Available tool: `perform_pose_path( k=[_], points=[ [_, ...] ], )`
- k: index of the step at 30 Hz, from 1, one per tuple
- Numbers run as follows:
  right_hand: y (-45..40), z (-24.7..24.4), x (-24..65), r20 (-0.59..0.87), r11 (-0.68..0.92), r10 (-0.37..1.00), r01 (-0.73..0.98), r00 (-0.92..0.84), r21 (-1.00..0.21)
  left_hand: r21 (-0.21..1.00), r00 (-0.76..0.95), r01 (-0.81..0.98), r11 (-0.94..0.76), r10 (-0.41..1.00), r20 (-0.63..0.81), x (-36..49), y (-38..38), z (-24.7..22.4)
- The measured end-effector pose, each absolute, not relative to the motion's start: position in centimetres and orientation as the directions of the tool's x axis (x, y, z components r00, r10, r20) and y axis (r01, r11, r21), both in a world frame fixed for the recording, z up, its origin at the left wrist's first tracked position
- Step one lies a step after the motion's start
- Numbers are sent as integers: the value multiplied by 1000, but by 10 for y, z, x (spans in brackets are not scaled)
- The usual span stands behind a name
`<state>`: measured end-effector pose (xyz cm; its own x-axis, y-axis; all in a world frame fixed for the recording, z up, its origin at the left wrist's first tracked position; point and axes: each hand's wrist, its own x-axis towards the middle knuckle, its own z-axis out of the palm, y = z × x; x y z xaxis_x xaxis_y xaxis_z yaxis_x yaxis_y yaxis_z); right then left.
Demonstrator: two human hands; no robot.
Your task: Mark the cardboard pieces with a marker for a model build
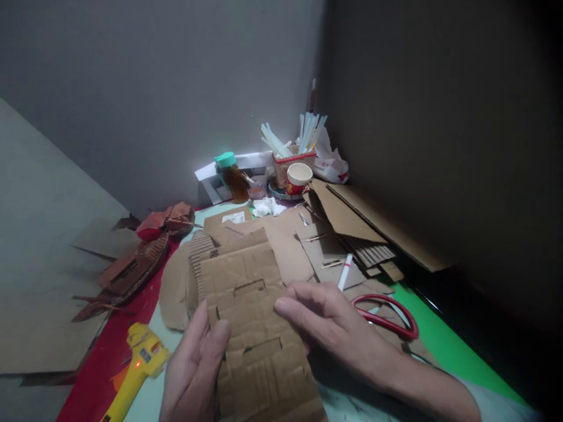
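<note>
A long brown cardboard piece (253,322) with slots cut in it is held up over the table, tilted toward me. My left hand (197,363) grips its left edge, thumb on the front face. On the opposite edge, my right hand (325,319) pinches the cardboard between thumb and fingers. Beyond the right hand lie a white marker (345,272) with a red band and red-handled scissors (411,325). A yellow glue gun (141,363) with a lit orange-red light is left of my left hand.
Brown model boats (134,269) sit at the left. Cardboard sheets (352,217) are stacked at the right. At the back stand a green-lidded jar (233,179), a paper cup (299,179) and a box (284,167) of glue sticks. Grey walls enclose the table.
</note>
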<state>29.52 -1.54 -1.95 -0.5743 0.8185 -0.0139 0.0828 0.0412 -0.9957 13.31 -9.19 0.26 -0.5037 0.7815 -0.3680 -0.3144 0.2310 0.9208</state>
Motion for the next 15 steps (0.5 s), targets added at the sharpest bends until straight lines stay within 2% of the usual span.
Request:
perform_pose_path(
  k=[4,8,10,13,15],
  points=[
    [-13,-22,294,14,57,873,72,-488,-996,897,-419,-390,208,827,-374,135,-91,3],
    [-9,-22,296,77,133,897,98,-435,-986,897,-380,-327,296,828,-412,137,-93,5],
    [-8,-20,297,101,168,904,129,-415,-977,907,-413,-289,307,815,-407,136,-95,4],
    [-7,-17,299,148,226,914,170,-379,-959,925,-572,-203,321,728,-378,136,-98,1],
    [-5,-16,300,181,251,923,176,-340,-952,915,-563,-249,317,722,-403,138,-99,-1]
  ],
)
